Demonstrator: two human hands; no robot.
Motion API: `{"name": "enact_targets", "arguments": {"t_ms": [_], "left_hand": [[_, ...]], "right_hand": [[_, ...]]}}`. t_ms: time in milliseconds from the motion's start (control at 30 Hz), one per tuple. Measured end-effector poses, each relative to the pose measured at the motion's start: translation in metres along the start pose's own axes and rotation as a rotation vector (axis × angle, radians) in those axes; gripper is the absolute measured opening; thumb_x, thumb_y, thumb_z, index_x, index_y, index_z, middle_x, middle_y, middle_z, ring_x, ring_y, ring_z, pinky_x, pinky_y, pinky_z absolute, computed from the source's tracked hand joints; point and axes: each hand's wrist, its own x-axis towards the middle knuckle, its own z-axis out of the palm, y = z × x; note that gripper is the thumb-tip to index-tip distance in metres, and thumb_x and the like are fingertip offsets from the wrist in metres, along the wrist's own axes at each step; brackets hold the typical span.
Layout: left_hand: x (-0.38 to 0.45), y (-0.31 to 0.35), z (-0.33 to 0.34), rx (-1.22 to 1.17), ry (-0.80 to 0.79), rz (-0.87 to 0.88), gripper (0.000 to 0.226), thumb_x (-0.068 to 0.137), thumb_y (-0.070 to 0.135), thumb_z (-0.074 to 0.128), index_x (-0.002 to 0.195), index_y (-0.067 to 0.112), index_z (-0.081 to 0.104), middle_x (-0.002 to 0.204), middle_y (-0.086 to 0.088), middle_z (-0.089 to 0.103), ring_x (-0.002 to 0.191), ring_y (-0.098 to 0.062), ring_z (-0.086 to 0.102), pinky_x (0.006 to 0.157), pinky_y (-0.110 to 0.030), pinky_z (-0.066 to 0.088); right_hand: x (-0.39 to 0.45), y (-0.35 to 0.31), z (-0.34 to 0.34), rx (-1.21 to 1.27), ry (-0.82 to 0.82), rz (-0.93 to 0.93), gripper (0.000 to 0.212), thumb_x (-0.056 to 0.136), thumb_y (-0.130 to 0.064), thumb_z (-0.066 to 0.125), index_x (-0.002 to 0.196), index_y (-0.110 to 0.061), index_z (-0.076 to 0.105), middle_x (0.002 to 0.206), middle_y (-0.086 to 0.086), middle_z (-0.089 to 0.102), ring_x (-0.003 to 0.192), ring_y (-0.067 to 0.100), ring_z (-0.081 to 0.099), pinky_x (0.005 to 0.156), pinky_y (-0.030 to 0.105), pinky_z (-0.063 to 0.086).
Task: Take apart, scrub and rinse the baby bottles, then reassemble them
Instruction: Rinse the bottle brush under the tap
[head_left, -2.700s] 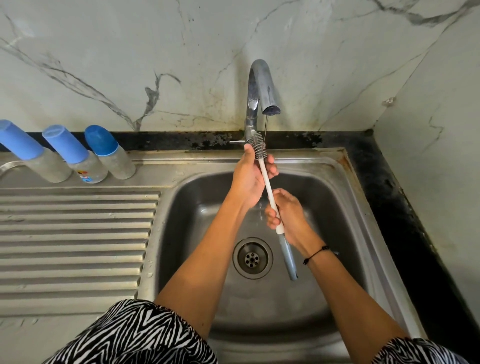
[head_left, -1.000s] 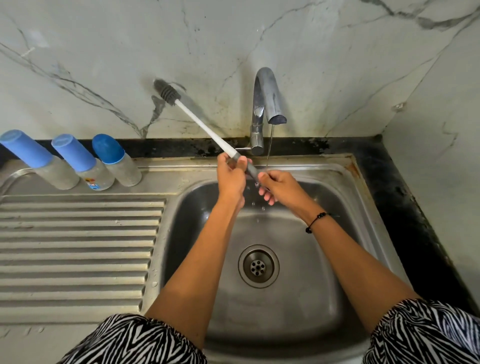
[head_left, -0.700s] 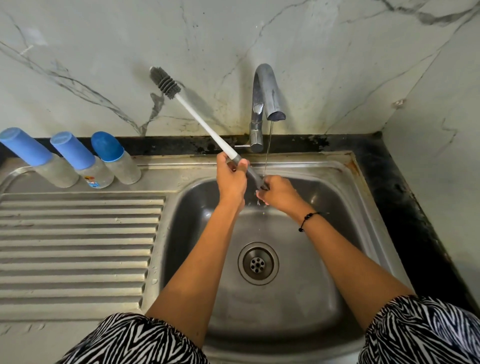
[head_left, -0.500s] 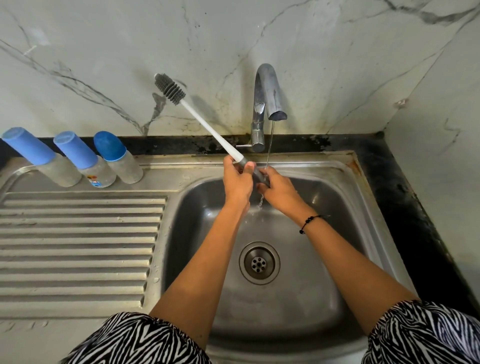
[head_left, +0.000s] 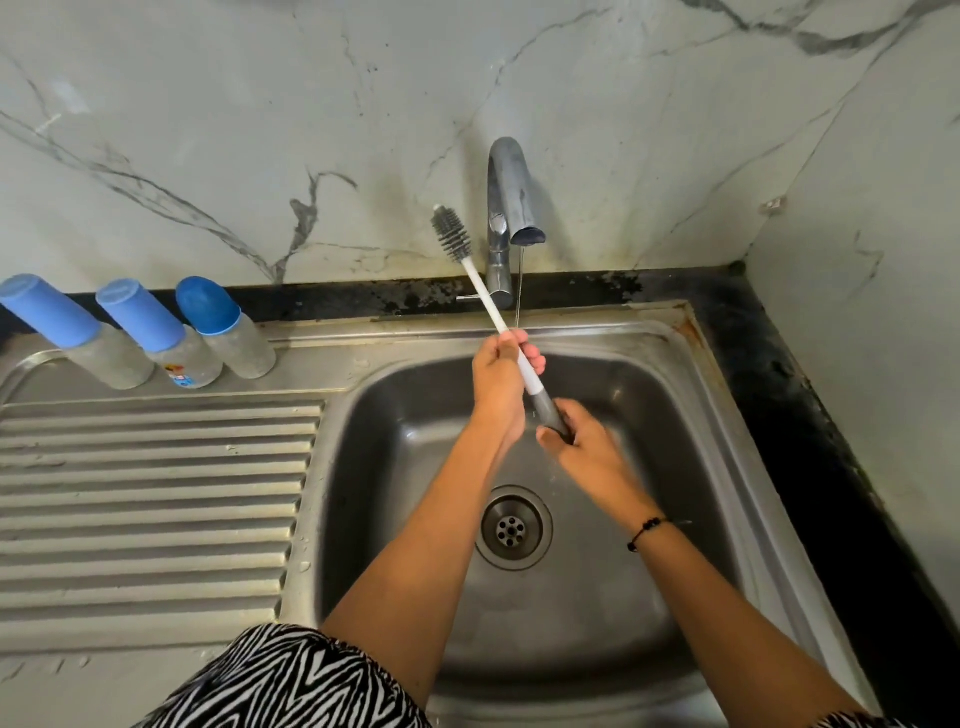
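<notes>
**What I can't see from here**

My left hand (head_left: 500, 382) covers part of the white stem of the brush (head_left: 488, 306), and my right hand (head_left: 582, 441) swallows the end of its grey grip, so I can't tell how far the grip runs. The fingers of my right hand are tucked out of sight beneath it. The label on the middle bottle (head_left: 171, 345) is too small to read. The leftmost bottle (head_left: 67, 332) is clipped by the picture's left edge. My forearms hide part of the sink (head_left: 691, 415) floor. My patterned sleeves (head_left: 291, 680) run off the bottom edge.
</notes>
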Motion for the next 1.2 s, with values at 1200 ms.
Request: {"name": "enact_targets", "arguments": {"t_ms": [1200], "left_hand": [[-0.025, 0.015, -0.039, 0.021, 0.046, -0.121, 0.013, 0.096, 0.006, 0.051, 0.086, 0.010, 0.058, 0.083, -0.008, 0.068, 0.078, -0.019, 0.066, 0.078, -0.030, 0.054]], "right_hand": [[-0.023, -0.006, -0.004, -0.253, 0.124, 0.080, 0.024, 0.082, -0.006, 0.059, 0.101, -0.017, 0.067, 0.088, 0.004, 0.066, 0.077, 0.015, 0.056, 0.071, 0.026, 0.046]]}}
